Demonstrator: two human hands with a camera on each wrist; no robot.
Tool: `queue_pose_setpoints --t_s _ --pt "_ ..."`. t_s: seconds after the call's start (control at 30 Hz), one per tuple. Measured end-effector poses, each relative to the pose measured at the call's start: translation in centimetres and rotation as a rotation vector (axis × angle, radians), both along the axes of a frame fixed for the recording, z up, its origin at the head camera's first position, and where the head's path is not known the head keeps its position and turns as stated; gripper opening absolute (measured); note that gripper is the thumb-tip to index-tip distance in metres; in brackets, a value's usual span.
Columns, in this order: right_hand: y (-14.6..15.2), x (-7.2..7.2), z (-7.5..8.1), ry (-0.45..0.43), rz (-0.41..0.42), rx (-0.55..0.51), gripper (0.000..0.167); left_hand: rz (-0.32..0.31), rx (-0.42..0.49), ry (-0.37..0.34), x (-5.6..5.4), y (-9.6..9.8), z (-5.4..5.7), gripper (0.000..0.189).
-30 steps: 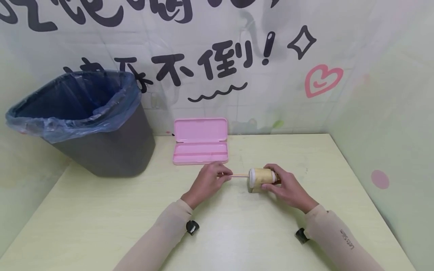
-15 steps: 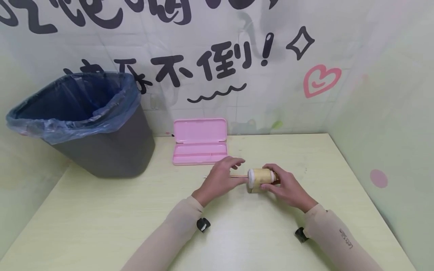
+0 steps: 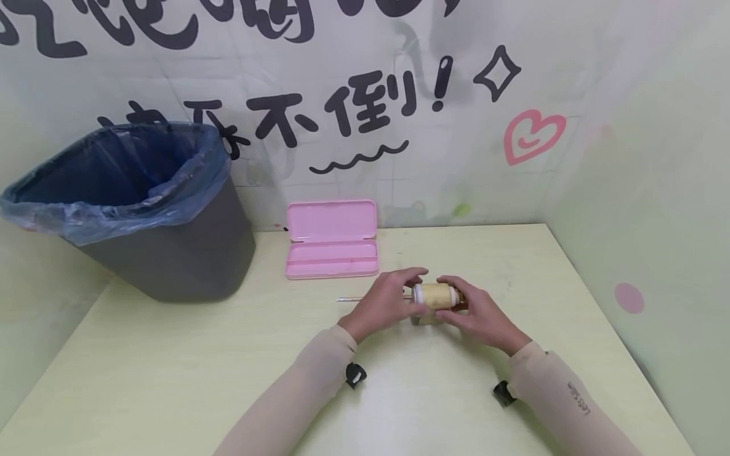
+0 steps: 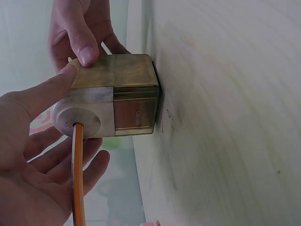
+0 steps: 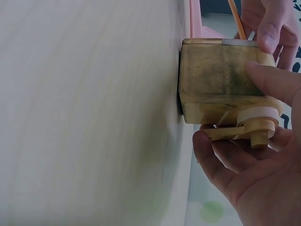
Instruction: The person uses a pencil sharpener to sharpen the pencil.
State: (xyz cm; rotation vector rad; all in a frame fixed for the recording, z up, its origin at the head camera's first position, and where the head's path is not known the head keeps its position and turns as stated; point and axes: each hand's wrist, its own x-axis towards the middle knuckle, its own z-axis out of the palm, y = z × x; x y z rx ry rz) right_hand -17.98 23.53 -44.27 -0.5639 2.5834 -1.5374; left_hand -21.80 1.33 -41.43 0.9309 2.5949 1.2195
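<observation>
A yellowed crank pencil sharpener (image 3: 436, 296) sits on the table, its pale front facing left. From the hole in that front sticks an orange-striped pencil (image 4: 79, 174), running back past the left palm. My left hand (image 3: 388, 301) holds the front end of the sharpener, thumb on the near side and fingers on the far side. At the crank end my right hand (image 3: 476, 316) grips the body with the thumb. Its fingers curl by the crank handle (image 5: 225, 133) in the right wrist view.
An open pink pencil case (image 3: 332, 259) lies behind the hands by the wall. At the back left stands a grey bin (image 3: 194, 253) with a blue bag liner (image 3: 114, 218). The table (image 3: 274, 373) ends at walls behind and on the right.
My left hand has let go of the pencil and moved right, onto the front of the sharpener. The pencil stays in the hole. The right hand has kept its place at the crank end.
</observation>
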Motion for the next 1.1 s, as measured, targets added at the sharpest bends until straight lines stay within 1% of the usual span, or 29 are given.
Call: queue_pose_setpoints --t_s 0.1,0.3,0.5,0.63,0.73,0.83,0.9,0.97,1.03,1.1 --pt "-0.1 0.0 0.1 -0.017 0.001 -0.002 0.060 0.002 -0.008 0.002 0.0 0.0 -0.2 0.069" --pt "-0.2 -0.1 0.1 -0.021 -0.003 0.003 0.062 0.004 -0.011 0.002 0.0 0.1 -0.4 0.067" --pt "-0.3 0.0 0.0 -0.024 -0.013 0.007 0.064 0.011 -0.030 0.017 0.0 0.2 -0.6 0.060" --pt "-0.2 0.1 0.1 -0.024 -0.006 0.016 0.065 0.012 -0.036 0.021 0.1 0.2 -0.5 0.054" --pt "0.1 0.1 0.2 -0.015 -0.004 0.075 0.067 0.009 -0.037 0.023 0.1 0.3 -0.5 0.053" --pt "0.7 0.1 0.3 0.016 -0.041 0.176 0.067 0.005 -0.042 0.030 0.0 0.4 -0.5 0.054" --pt "1.0 -0.1 0.2 0.059 -0.093 0.272 0.059 0.002 -0.047 0.039 0.0 0.5 -0.5 0.054" --pt "1.3 -0.2 0.1 0.096 -0.137 0.361 0.043 0.005 -0.050 0.045 0.1 0.5 -0.5 0.055" --pt "1.4 -0.4 -0.1 0.132 -0.158 0.435 0.024 0.005 -0.052 0.048 0.0 0.6 -0.4 0.054" --pt "1.5 -0.6 -0.2 0.161 -0.164 0.482 0.012 0.003 -0.050 0.048 0.0 0.6 -0.4 0.054"
